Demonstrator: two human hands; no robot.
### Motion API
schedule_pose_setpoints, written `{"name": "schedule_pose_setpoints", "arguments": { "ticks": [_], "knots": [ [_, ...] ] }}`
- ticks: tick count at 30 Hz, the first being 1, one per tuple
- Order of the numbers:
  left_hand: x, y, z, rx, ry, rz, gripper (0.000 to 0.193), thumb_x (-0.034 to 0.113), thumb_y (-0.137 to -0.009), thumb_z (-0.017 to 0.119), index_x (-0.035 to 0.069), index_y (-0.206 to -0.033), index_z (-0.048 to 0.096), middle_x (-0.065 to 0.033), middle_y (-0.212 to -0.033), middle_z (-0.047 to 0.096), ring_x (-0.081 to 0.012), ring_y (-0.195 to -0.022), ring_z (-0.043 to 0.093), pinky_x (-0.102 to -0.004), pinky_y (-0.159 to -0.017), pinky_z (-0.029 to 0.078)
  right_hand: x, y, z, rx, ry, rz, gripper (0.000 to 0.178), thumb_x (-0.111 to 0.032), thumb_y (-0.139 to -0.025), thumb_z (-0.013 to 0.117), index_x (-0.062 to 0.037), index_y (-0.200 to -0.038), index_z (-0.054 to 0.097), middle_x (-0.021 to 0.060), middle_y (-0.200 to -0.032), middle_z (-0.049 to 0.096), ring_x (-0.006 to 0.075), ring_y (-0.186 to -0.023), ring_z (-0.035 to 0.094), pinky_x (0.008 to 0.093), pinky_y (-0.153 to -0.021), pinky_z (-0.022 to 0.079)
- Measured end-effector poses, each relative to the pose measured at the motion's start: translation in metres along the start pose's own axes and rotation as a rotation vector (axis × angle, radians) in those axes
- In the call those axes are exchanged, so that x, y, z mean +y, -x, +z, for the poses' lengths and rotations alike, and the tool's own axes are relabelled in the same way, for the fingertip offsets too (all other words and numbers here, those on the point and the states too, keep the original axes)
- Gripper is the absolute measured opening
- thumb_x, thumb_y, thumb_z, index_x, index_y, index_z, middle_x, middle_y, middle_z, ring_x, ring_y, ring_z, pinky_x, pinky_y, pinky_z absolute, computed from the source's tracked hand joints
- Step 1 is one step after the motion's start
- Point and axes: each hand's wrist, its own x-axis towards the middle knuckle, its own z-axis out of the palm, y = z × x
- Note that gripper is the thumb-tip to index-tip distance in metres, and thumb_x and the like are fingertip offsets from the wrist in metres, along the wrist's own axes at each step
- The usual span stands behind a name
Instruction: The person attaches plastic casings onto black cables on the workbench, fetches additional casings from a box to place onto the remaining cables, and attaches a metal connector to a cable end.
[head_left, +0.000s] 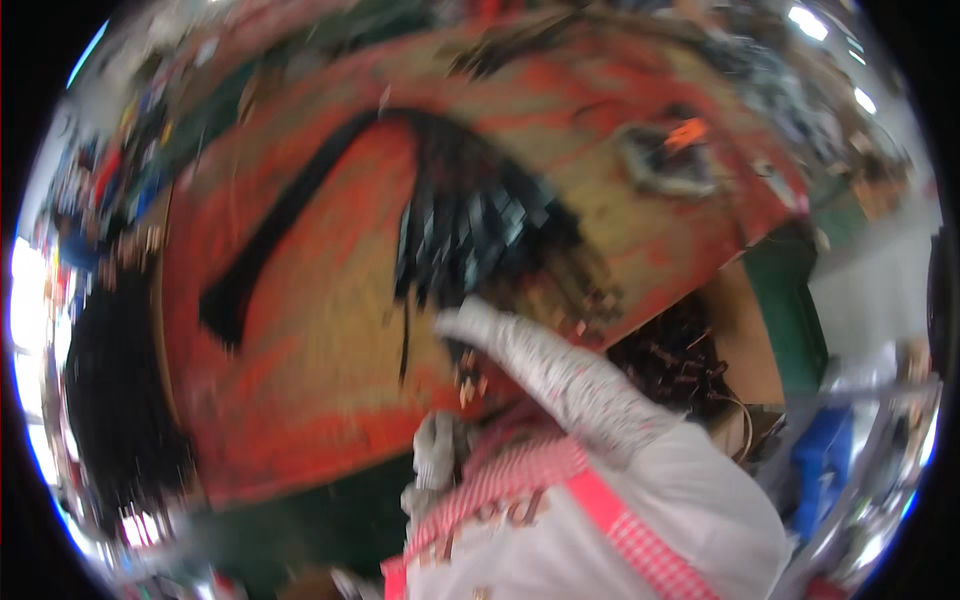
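Across the table lies a bundle of black cables or strips (470, 210), bent at the top and fanned out toward me, with copper-coloured pieces at some loose ends. My right hand (470, 322), in a pale glove, reaches from the right to the lower edge of this fan. It looks to be touching the black strands, but motion blur hides what the fingers do. My left hand (436, 455), in a whitish glove, is near my apron at the table's front edge. Its fingers are smeared, and nothing can be made out in them.
The table top (330, 400) is worn red and tan. A grey tray (665, 165) with something orange stands at the far right. Another black bundle (125, 390) hangs at the left edge. At the right, a box (685, 355) holds dark pieces with copper-coloured bits.
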Motion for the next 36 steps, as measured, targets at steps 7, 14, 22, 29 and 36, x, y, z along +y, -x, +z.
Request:
{"name": "schedule_pose_setpoints", "arguments": {
  "ticks": [7, 14, 22, 29, 36],
  "knots": [
    [0.03, -0.068, 0.025, -0.02, -0.479, -0.038, 0.046, 0.042, -0.09, 0.055, 0.0, -0.105, 0.064, -0.0082, -0.075, 0.065, -0.0156, -0.063, 0.061, -0.0308, -0.056, 0.05, 0.01, 0.019, -0.006, -0.113, -0.043, 0.034, 0.064, -0.051, -0.067, 0.07, 0.005, -0.099, 0.069, 0.0227, -0.096, 0.069, 0.0293, -0.09, 0.068, 0.037, -0.08, 0.052],
    [0.018, -0.099, 0.051, -0.295, -0.417, 0.287, 0.045, 0.038, -0.089, 0.059, 0.001, -0.115, 0.06, -0.0104, -0.09, 0.068, -0.0163, -0.08, 0.062, -0.0309, -0.073, 0.048, 0.007, 0.029, -0.016, -0.112, -0.055, 0.096, 0.051, -0.04, -0.071, 0.067, 0.003, -0.098, 0.07, 0.0228, -0.098, 0.068, 0.0314, -0.093, 0.068, 0.0397, -0.08, 0.051],
    [-0.044, -0.138, 0.018, -0.136, -0.829, 0.392, 0.037, 0.041, -0.094, 0.048, 0.006, -0.086, 0.058, -0.0125, -0.07, 0.062, -0.0326, -0.061, 0.061, -0.0434, -0.056, 0.048, 0.013, 0.016, 0.011, 0.04, 0.039, 0.005, 0.06, -0.049, -0.074, 0.067, 0.0058, -0.099, 0.067, 0.0244, -0.1, 0.067, 0.0348, -0.098, 0.066, 0.0429, -0.084, 0.051],
    [-0.058, -0.131, 0.012, -0.198, -0.456, 0.117, 0.036, 0.042, -0.094, 0.049, 0.008, -0.081, 0.054, -0.0085, -0.066, 0.057, -0.0275, -0.056, 0.056, -0.0394, -0.051, 0.044, 0.004, 0.038, -0.004, 0.01, -0.162, 0.074, 0.043, -0.038, -0.081, 0.066, 0.0049, -0.09, 0.066, 0.0133, -0.074, 0.068, 0.0223, -0.056, 0.065, 0.0364, -0.053, 0.052],
    [-0.05, -0.115, 0.022, -0.243, -0.038, -0.161, 0.037, 0.043, -0.094, 0.05, 0.011, -0.077, 0.051, -0.0046, -0.062, 0.051, -0.0223, -0.051, 0.05, -0.0355, -0.045, 0.039, 0.016, 0.007, 0.0, -0.1, -0.403, 0.137, 0.04, -0.037, -0.084, 0.066, 0.002, -0.076, 0.064, 0.0087, -0.065, 0.064, 0.0195, -0.049, 0.061, 0.0328, -0.045, 0.049]
  ]
}}
